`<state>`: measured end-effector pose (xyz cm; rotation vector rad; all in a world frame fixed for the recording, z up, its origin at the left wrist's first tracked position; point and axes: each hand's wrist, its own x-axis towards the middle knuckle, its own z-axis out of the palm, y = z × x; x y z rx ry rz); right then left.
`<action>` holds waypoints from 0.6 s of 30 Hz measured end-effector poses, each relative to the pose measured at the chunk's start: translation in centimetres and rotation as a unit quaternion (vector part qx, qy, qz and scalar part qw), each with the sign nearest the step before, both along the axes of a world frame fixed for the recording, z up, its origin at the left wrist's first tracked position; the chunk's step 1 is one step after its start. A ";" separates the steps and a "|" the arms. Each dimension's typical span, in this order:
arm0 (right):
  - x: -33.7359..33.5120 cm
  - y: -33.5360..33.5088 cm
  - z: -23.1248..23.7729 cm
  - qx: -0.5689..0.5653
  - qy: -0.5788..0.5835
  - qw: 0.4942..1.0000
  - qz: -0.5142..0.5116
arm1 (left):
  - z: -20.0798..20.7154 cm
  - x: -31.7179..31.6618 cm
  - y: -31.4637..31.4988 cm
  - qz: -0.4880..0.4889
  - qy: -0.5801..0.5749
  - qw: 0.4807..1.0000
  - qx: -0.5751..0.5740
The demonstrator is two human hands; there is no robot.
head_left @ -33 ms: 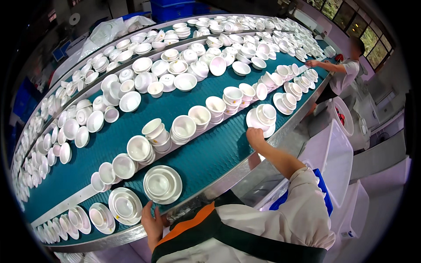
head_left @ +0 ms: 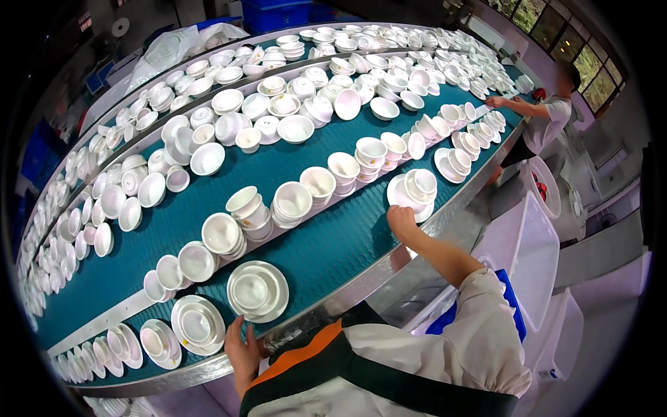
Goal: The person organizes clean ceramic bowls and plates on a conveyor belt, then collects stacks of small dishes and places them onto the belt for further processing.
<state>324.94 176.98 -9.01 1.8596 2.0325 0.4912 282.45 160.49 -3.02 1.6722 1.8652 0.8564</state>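
Note:
My right hand [head_left: 403, 222] is closed on the near rim of a white plate [head_left: 396, 192] that rests on the green conveyor belt. A white bowl and a smaller cup [head_left: 422, 181] are nested on that plate. My left hand [head_left: 242, 351] is at the belt's metal edge with its fingers apart and holds nothing. Its fingertips are close to another white plate [head_left: 279, 306], on which a bowl and a small cup [head_left: 251, 290] are stacked. Whether the fingertips touch that plate's rim, I cannot tell.
A pale divider strip [head_left: 104, 316] carries a row of stacked cups [head_left: 292, 200]. Beyond it, many white bowls [head_left: 295, 128] crowd the belt. More plate sets [head_left: 198, 326] line the near side at left. At far right another person [head_left: 549, 111] reaches in. White bins [head_left: 517, 257] stand at right.
My right hand has shifted very slightly left and down, and the plate set at it has moved a little left. My left hand is nearly still.

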 end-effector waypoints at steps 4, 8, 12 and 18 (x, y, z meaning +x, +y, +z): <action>-5.4 -2.6 0.6 0.008 0.055 0.992 0.110 | 0.4 2.8 1.2 -0.039 -0.009 0.999 0.036; -14.0 -5.4 2.7 -0.036 0.144 0.954 0.260 | 0.1 4.6 2.6 -0.084 -0.001 0.995 0.053; -21.1 -6.5 3.1 -0.074 0.284 0.892 0.345 | 0.0 4.2 2.3 -0.064 0.014 0.995 0.078; -22.4 -7.2 3.8 -0.166 0.367 0.867 0.294 | 0.0 3.7 0.0 -0.026 0.054 0.996 0.064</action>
